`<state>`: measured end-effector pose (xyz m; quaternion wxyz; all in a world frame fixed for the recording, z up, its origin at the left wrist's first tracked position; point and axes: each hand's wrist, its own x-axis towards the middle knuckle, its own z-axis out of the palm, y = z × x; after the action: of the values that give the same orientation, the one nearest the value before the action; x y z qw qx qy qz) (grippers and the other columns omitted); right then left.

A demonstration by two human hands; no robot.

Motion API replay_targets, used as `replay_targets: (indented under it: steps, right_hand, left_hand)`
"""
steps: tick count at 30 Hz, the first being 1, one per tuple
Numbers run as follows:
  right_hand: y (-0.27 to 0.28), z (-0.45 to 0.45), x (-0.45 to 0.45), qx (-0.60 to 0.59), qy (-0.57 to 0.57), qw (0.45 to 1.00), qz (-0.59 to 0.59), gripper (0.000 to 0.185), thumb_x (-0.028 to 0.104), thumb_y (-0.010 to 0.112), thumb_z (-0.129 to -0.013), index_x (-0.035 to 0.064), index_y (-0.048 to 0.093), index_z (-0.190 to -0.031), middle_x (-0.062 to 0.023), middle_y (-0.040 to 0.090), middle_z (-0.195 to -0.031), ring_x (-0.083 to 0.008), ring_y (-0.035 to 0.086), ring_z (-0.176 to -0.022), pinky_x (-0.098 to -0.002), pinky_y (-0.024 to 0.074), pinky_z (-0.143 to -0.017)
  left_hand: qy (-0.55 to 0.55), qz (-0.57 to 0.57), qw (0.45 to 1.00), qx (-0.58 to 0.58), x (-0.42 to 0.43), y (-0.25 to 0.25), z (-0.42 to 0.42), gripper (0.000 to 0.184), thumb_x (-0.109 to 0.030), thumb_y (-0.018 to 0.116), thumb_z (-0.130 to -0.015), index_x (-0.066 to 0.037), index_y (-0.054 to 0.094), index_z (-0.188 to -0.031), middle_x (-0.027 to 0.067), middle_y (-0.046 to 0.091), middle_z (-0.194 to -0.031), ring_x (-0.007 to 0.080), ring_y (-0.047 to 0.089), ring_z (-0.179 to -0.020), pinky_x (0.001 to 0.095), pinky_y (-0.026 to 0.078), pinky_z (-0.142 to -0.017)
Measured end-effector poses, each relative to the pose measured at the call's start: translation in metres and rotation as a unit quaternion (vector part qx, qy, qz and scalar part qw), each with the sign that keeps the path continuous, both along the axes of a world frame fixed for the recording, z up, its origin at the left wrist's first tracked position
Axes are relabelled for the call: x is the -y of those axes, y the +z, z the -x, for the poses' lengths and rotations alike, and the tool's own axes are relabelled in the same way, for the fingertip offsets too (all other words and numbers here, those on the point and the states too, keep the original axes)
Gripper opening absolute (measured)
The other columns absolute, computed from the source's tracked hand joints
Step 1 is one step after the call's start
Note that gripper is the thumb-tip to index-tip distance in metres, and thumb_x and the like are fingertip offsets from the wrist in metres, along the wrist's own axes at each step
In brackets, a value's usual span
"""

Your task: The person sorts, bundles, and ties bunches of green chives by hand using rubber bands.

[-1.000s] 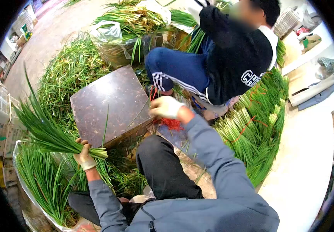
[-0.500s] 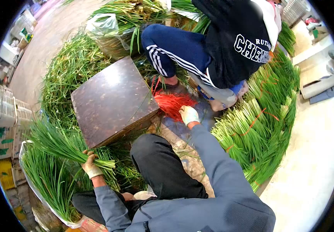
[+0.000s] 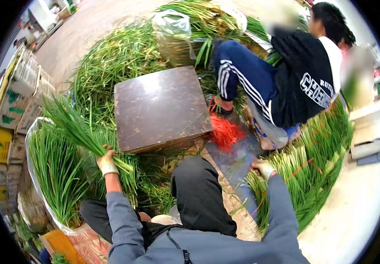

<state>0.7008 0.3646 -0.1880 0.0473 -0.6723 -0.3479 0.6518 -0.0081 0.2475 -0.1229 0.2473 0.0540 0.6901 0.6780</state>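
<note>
My left hand (image 3: 107, 161), in a light glove, is closed around a bunch of green chives (image 3: 76, 127). Its pale cut ends point lower right and the leaves fan to the upper left. My gloved right hand (image 3: 263, 168) is at the near edge of the stacked chive bundles (image 3: 292, 163), fingers closed. A thin red strip (image 3: 259, 205) appears to trail from it, partly hard to follow. A heap of red tie strips (image 3: 226, 132) lies beside the brown block-like table (image 3: 162, 108).
Loose chives (image 3: 115, 61) are heaped behind the table. A white-lined container (image 3: 32, 163) of chives stands at my left. A co-worker in a black top (image 3: 297, 83) sits across at the right. Stacked boxes (image 3: 20, 83) line the far left.
My right hand has left the red strip heap and moved right and toward me, to the bundled chives. My left hand still holds its bunch. The camera view has shifted.
</note>
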Motion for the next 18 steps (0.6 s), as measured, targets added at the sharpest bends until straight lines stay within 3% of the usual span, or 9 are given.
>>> replay_targets:
  steps: [1, 2, 4, 6, 8, 10, 12, 15, 18]
  right_hand:
    - [0.015, 0.036, -0.010, -0.049, -0.034, 0.994, -0.087, 0.041, 0.031, 0.069, -0.090, 0.0016, 0.066, -0.119, -0.0141, 0.070, -0.104, -0.0231, 0.066, -0.099, -0.0362, 0.0507, -0.090]
    - [0.033, 0.079, -0.026, -0.096, -0.071, 0.978, -0.173, 0.040, 0.030, 0.068, -0.090, -0.0003, 0.067, -0.116, -0.0144, 0.070, -0.103, -0.0234, 0.066, -0.098, -0.0364, 0.0507, -0.089]
    - [0.080, 0.150, -0.068, -0.039, 0.068, 0.948, -0.308, 0.039, 0.031, 0.068, -0.089, -0.0010, 0.067, -0.111, -0.0171, 0.070, -0.106, -0.0268, 0.065, -0.102, -0.0389, 0.0498, -0.089]
    - [0.084, 0.219, -0.111, 0.087, 0.160, 0.863, -0.471, 0.039, 0.032, 0.066, -0.089, -0.0007, 0.067, -0.110, -0.0204, 0.069, -0.109, -0.0306, 0.065, -0.104, -0.0396, 0.0492, -0.090]
    - [0.066, 0.274, -0.152, 0.120, 0.235, 0.820, -0.508, 0.035, 0.029, 0.065, -0.089, 0.0001, 0.067, -0.107, -0.0218, 0.069, -0.107, -0.0333, 0.066, -0.100, -0.0396, 0.0495, -0.089]
    - [0.044, 0.313, -0.177, 0.065, 0.255, 0.868, -0.422, 0.032, 0.027, 0.064, -0.088, -0.0008, 0.067, -0.104, -0.0217, 0.069, -0.104, -0.0329, 0.066, -0.099, -0.0392, 0.0498, -0.088]
    - [0.045, 0.334, -0.187, 0.065, 0.231, 0.882, -0.406, 0.033, 0.025, 0.064, -0.088, -0.0021, 0.066, -0.106, -0.0209, 0.070, -0.104, -0.0308, 0.066, -0.099, -0.0380, 0.0493, -0.087]
    - [0.021, 0.322, -0.198, 0.044, 0.229, 0.891, -0.389, 0.038, 0.027, 0.064, -0.087, -0.0032, 0.066, -0.110, -0.0202, 0.070, -0.107, -0.0298, 0.066, -0.101, -0.0370, 0.0481, -0.089]
    - [0.036, 0.317, -0.177, 0.090, 0.237, 0.878, -0.406, 0.034, 0.026, 0.065, -0.086, -0.0031, 0.066, -0.104, -0.0187, 0.070, -0.099, -0.0275, 0.065, -0.093, -0.0377, 0.0488, -0.084]
  left_hand:
    - [-0.016, -0.034, 0.999, -0.022, -0.004, -0.030, 0.026, 0.046, 0.010, 0.065, -0.069, -0.002, 0.064, -0.113, 0.0101, 0.070, -0.103, 0.0227, 0.065, -0.092, 0.0380, 0.055, -0.080]
    - [-0.032, 0.046, 0.997, -0.048, -0.012, -0.028, 0.037, 0.040, 0.005, 0.065, -0.071, -0.002, 0.066, -0.111, 0.0099, 0.070, -0.102, 0.0233, 0.065, -0.089, 0.0396, 0.054, -0.078]
    - [-0.080, 0.130, 0.988, -0.020, -0.030, -0.012, 0.041, 0.036, 0.003, 0.067, -0.071, -0.002, 0.067, -0.107, 0.0090, 0.070, -0.101, 0.0242, 0.065, -0.086, 0.0392, 0.053, -0.077]
    - [-0.126, 0.086, 0.988, 0.027, -0.045, -0.017, 0.046, 0.036, 0.003, 0.069, -0.068, -0.002, 0.068, -0.103, 0.0084, 0.070, -0.096, 0.0237, 0.064, -0.081, 0.0386, 0.053, -0.073]
    - [-0.189, 0.194, 0.963, 0.007, -0.054, -0.030, 0.059, 0.033, -0.001, 0.072, -0.067, -0.003, 0.067, -0.099, 0.0086, 0.069, -0.089, 0.0226, 0.063, -0.078, 0.0380, 0.052, -0.070]
    - [-0.265, 0.153, 0.952, 0.025, -0.059, -0.030, 0.061, 0.027, -0.004, 0.073, -0.068, -0.003, 0.065, -0.094, 0.0081, 0.066, -0.083, 0.0212, 0.061, -0.075, 0.0373, 0.050, -0.068]
    - [-0.328, 0.203, 0.923, -0.004, -0.062, -0.021, 0.056, 0.023, -0.006, 0.072, -0.070, -0.003, 0.064, -0.091, 0.0072, 0.065, -0.082, 0.0209, 0.061, -0.073, 0.0366, 0.050, -0.067]
    - [-0.306, 0.195, 0.932, 0.002, -0.061, -0.014, 0.037, 0.025, -0.005, 0.070, -0.071, -0.001, 0.065, -0.095, 0.0062, 0.065, -0.078, 0.0213, 0.061, -0.068, 0.0357, 0.052, -0.066]
    - [-0.317, 0.215, 0.923, -0.020, -0.047, -0.013, 0.029, 0.034, -0.008, 0.070, -0.070, 0.000, 0.064, -0.103, 0.0070, 0.066, -0.080, 0.0200, 0.062, -0.071, 0.0348, 0.053, -0.069]
